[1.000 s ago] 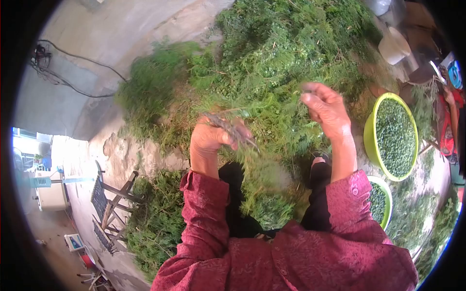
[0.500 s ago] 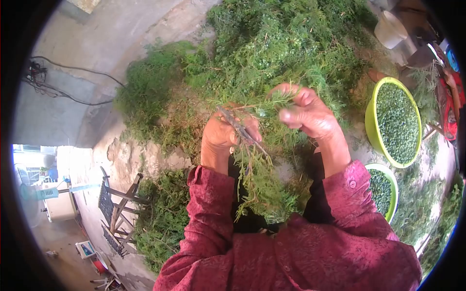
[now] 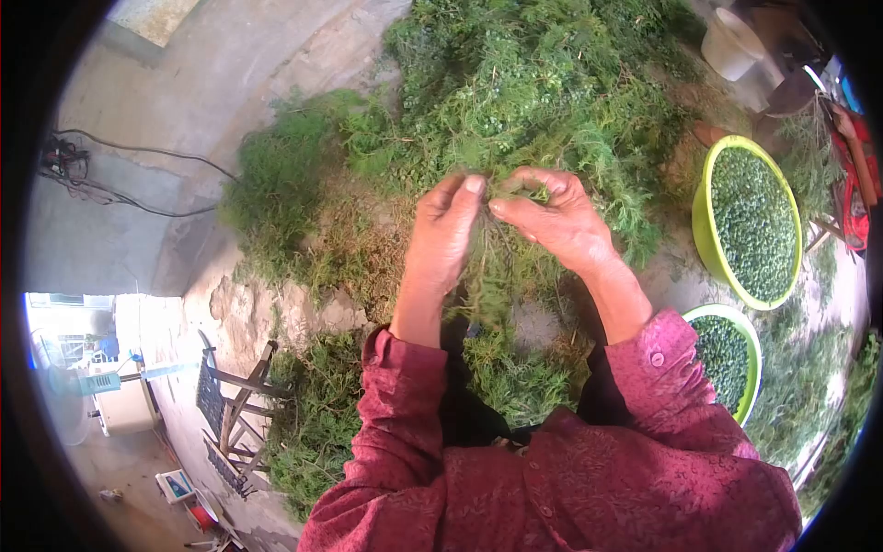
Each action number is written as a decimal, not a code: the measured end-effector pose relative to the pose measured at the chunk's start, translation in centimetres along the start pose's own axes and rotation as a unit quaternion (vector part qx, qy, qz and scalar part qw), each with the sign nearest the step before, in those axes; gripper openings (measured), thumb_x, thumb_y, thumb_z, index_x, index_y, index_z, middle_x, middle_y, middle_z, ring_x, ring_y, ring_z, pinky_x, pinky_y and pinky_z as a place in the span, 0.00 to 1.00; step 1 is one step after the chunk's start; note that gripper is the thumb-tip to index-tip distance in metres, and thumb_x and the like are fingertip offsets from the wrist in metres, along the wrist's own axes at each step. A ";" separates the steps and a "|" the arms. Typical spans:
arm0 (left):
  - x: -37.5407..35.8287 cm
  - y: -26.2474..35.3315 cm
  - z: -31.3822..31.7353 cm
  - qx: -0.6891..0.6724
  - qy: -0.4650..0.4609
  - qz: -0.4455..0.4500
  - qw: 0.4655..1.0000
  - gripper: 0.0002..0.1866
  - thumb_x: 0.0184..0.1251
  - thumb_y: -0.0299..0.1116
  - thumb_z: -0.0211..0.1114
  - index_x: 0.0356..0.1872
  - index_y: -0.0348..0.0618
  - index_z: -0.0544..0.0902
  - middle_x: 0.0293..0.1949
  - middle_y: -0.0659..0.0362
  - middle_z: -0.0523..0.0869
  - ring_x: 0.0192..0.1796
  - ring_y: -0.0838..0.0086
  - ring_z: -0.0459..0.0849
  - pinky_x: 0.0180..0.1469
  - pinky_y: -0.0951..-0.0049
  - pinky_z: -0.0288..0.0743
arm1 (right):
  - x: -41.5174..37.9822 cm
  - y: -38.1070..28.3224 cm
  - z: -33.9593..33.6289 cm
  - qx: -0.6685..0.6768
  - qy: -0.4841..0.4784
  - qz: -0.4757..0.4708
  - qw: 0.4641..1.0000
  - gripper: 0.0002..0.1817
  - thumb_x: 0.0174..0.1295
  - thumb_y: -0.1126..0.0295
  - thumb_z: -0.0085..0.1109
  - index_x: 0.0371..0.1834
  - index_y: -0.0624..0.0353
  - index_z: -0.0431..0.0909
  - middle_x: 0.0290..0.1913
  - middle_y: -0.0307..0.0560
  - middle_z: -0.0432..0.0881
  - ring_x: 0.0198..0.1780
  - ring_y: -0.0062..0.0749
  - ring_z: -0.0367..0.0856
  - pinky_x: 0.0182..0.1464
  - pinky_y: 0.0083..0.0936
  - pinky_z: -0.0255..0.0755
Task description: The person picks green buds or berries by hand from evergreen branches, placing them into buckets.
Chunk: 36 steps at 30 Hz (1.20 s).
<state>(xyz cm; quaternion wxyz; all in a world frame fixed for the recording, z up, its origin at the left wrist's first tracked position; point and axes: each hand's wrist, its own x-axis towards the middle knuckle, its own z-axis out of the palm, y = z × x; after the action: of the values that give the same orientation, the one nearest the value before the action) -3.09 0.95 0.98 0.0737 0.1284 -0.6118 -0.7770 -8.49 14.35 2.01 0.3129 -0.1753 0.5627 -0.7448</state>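
A leafy evergreen branch [image 3: 492, 271] hangs between my hands, its feathery green sprays trailing down over my lap and blurred. My left hand [image 3: 443, 230] is closed on its upper part, thumb upward. Close beside it, my right hand [image 3: 566, 219] has thumb and fingers curled together in a pinch around a bit of green sprig from the branch. The fingertips of both hands nearly meet. Just beyond them rises a large heap of cut evergreen branches [image 3: 524, 83] dotted with pale green berries.
To the right stand a yellow-green tub [image 3: 699, 225] and a pale-rimmed basin [image 3: 752, 354], both filled with green berries. A white bucket [image 3: 733, 46] is at the upper right. On the left are a folding chair [image 3: 230, 396], black cables [image 3: 138, 200] and more greenery [image 3: 322, 423].
My left hand has turned thumb-up and risen, and my right hand has come in close to it. The branch, earlier slanted across my left hand, now hangs down between them.
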 end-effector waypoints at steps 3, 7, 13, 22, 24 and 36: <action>-0.2 -0.7 0.5 -0.071 0.014 -0.031 0.997 0.26 0.61 0.46 0.58 0.50 0.33 0.71 0.40 0.57 0.77 0.40 0.77 0.75 0.43 0.76 0.70 | 0.1 -0.3 0.4 -0.037 0.018 -0.022 0.999 0.04 0.54 0.73 0.59 0.32 0.60 0.78 0.25 0.33 0.77 0.26 0.12 0.70 0.29 0.13 0.67; 0.3 -1.6 -0.2 -0.147 0.048 -0.007 0.988 0.21 0.60 0.45 0.59 0.43 0.35 0.72 0.38 0.57 0.78 0.40 0.70 0.76 0.47 0.69 0.69 | 0.5 1.5 0.0 -0.168 0.043 0.047 0.984 0.06 0.55 0.72 0.56 0.33 0.60 0.78 0.26 0.38 0.79 0.28 0.13 0.72 0.31 0.14 0.68; 0.8 0.9 -4.4 -0.203 0.187 0.008 0.961 0.18 0.61 0.44 0.57 0.45 0.42 0.69 0.34 0.57 0.79 0.40 0.64 0.77 0.47 0.63 0.71 | -0.4 0.7 -0.8 0.017 -0.107 0.170 0.980 0.05 0.54 0.72 0.55 0.31 0.60 0.77 0.20 0.40 0.75 0.17 0.13 0.65 0.16 0.13 0.58; 0.2 0.5 -9.4 -0.353 0.125 0.062 0.925 0.16 0.63 0.42 0.51 0.47 0.45 0.69 0.31 0.55 0.79 0.38 0.63 0.79 0.40 0.65 0.73 | 0.6 -0.4 -3.0 0.295 -0.036 0.056 0.953 0.12 0.59 0.74 0.47 0.44 0.68 0.70 0.28 0.48 0.77 0.15 0.18 0.64 0.14 0.12 0.55; -0.2 0.5 -9.6 -0.284 0.154 0.074 0.944 0.20 0.64 0.43 0.50 0.52 0.42 0.64 0.34 0.55 0.78 0.38 0.62 0.79 0.42 0.65 0.74 | 1.1 0.5 -3.5 0.293 -0.019 0.057 0.954 0.12 0.60 0.73 0.47 0.45 0.67 0.70 0.25 0.43 0.74 0.16 0.17 0.63 0.14 0.11 0.53; -0.2 0.2 -9.2 -0.264 0.190 0.152 0.933 0.20 0.62 0.42 0.52 0.53 0.48 0.64 0.34 0.60 0.77 0.34 0.68 0.77 0.37 0.70 0.71 | 1.4 0.0 -2.3 0.321 0.021 0.139 0.937 0.35 0.61 0.41 0.39 0.52 0.67 0.67 0.44 0.58 0.71 0.29 0.26 0.71 0.20 0.11 0.61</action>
<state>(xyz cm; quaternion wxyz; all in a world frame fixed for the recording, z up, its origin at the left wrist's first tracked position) -0.28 -7.64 -0.84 0.3370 0.1553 -0.3714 -0.8511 -10.97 15.10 1.13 0.4407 0.0301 0.3185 -0.8387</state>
